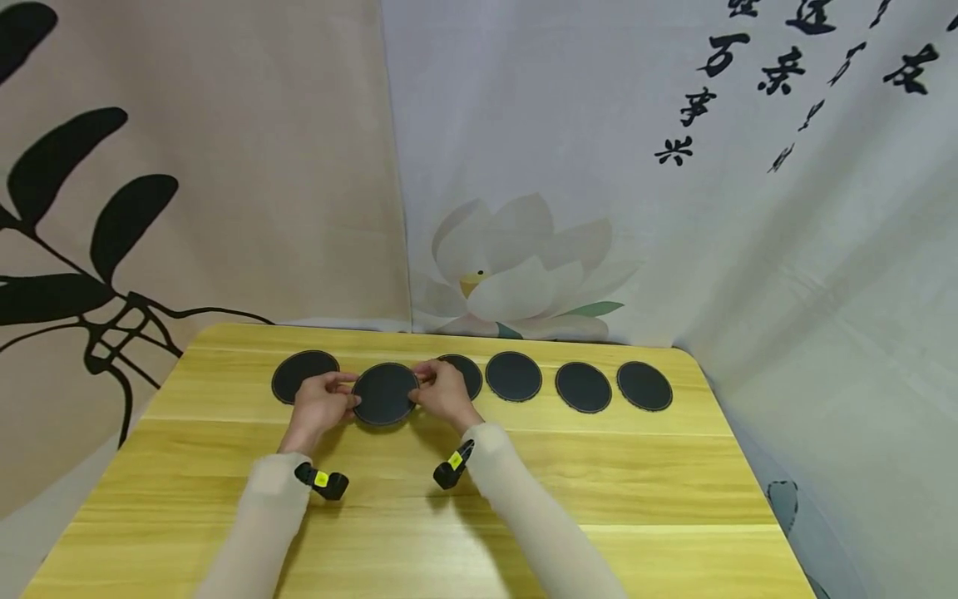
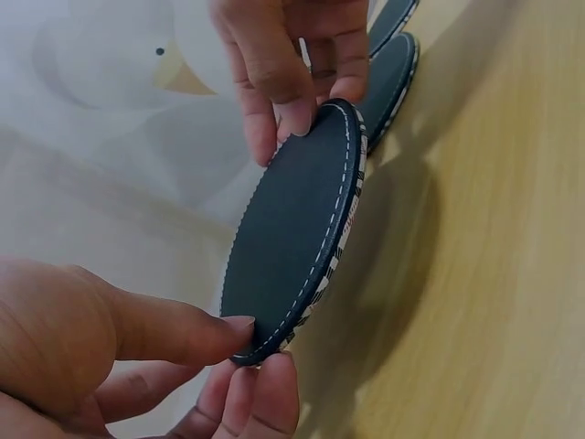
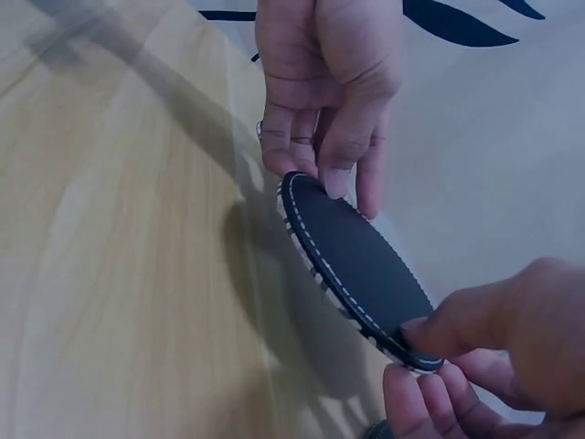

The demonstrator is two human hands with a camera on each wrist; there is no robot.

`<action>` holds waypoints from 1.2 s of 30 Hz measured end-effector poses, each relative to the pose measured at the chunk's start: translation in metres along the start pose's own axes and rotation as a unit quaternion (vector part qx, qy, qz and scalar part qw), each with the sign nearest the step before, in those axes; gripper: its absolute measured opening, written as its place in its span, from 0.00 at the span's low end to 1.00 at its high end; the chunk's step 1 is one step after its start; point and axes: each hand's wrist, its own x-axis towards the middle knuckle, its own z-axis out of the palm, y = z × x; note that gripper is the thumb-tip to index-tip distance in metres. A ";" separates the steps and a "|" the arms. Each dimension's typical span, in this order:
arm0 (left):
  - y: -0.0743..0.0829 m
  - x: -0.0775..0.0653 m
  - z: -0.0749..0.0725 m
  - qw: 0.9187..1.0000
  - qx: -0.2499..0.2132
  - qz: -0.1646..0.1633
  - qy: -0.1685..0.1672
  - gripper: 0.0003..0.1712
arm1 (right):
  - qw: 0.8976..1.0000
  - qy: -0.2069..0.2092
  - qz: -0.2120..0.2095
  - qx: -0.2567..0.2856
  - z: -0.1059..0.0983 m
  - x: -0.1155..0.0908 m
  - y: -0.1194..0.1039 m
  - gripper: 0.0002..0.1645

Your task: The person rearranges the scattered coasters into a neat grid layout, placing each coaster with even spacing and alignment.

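Between both hands a round black coaster (image 1: 385, 394) is held above the table, its shadow falling on the wood below. White stitching runs along its rim, and the edge (image 2: 349, 229) shows a pale patterned underside. My left hand (image 1: 322, 406) pinches its left side, thumb on the black face and fingers beneath. On the opposite side, my right hand (image 1: 446, 394) pinches the rim the same way. A second coaster (image 1: 301, 374) lies behind the left hand, partly covered by it. Another coaster (image 1: 466, 374) is partly hidden by the right hand.
Three more black coasters lie toward the right in a rough row: one coaster (image 1: 513, 377), a middle coaster (image 1: 584, 388) and a far-right coaster (image 1: 644, 386). The wooden table (image 1: 644, 482) has rounded back corners. Behind it hangs a printed curtain (image 1: 524, 166) with a lotus and black characters.
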 end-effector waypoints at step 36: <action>-0.016 -0.049 0.045 0.998 0.043 0.030 0.024 0.19 | 0.998 0.044 0.032 0.040 -0.004 -0.069 0.036 0.22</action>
